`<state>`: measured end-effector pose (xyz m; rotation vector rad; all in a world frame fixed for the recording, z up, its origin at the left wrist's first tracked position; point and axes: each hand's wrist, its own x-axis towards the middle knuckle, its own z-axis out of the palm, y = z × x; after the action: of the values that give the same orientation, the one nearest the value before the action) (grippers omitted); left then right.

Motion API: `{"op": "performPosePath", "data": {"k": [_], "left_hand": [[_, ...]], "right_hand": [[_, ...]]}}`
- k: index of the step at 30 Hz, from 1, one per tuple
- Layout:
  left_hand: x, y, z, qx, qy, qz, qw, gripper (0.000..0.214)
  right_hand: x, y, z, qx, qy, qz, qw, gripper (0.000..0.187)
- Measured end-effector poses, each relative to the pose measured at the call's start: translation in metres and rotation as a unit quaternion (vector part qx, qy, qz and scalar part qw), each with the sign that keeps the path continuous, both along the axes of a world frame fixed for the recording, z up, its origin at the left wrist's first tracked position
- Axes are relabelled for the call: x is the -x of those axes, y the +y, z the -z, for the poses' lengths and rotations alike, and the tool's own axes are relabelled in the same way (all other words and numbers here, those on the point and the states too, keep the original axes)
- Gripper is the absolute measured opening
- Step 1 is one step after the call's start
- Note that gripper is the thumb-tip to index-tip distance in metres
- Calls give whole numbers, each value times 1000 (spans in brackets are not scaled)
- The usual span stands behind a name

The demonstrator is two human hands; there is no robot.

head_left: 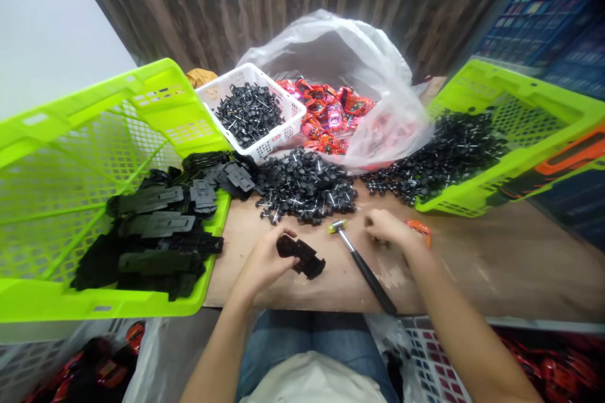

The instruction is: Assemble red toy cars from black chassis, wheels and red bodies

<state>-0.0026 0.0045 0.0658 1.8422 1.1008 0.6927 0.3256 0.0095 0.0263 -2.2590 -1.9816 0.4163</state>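
Note:
My left hand (271, 258) is closed around one end of a black plastic toy car chassis (309, 261), held low over the table. My right hand (385, 227) has its fingers curled down near the tabletop; whatever they may hold is hidden. Between the hands lies a small hammer (362, 264) with a black grip and a yellow-tipped head. A heap of black wheels on metal axles (307, 186) sits just beyond the hammer. Beside my right wrist rests an orange toy car body (420, 232), partly covered by the arm.
A tipped green crate (142, 310) at left holds stacked black chassis (155, 225). A white basket (288, 123) holds wheel axles. Behind it, a clear plastic bag (378, 56) contains red car bodies (326, 110). Another green crate (510, 85) spills wheel axles at right.

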Motion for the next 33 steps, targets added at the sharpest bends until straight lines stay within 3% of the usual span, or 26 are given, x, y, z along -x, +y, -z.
{"op": "performPosePath", "data": {"k": [4,9,13,16,20,24,28,33], "left_hand": [[-12,3,12,98,-130,-24,986,31],[-31,2,34,227,-302,-101,920,46],[-49,1,43,319,-333,-83,883,42],[-63,-3,47,301,-291,-80,905,30],[-77,-14,53,193,-216,-86,953,22],[-84,-24,55,145,-202,-84,965,19],[-79,-27,57,152,-206,-93,962,20],[-68,-22,69,170,-185,-122,960,25]], "right_hand": [[-4,-8,5,-62,22,-8,998,27],[-15,-34,24,-93,9,30,995,20],[-10,-46,33,-129,-24,86,988,22],[14,-53,24,-196,-11,110,974,19],[71,-67,5,-336,110,20,935,21],[111,-76,5,-354,93,-21,930,20],[114,-78,6,-361,121,-16,924,19],[107,-83,6,-378,245,81,889,10]]}}
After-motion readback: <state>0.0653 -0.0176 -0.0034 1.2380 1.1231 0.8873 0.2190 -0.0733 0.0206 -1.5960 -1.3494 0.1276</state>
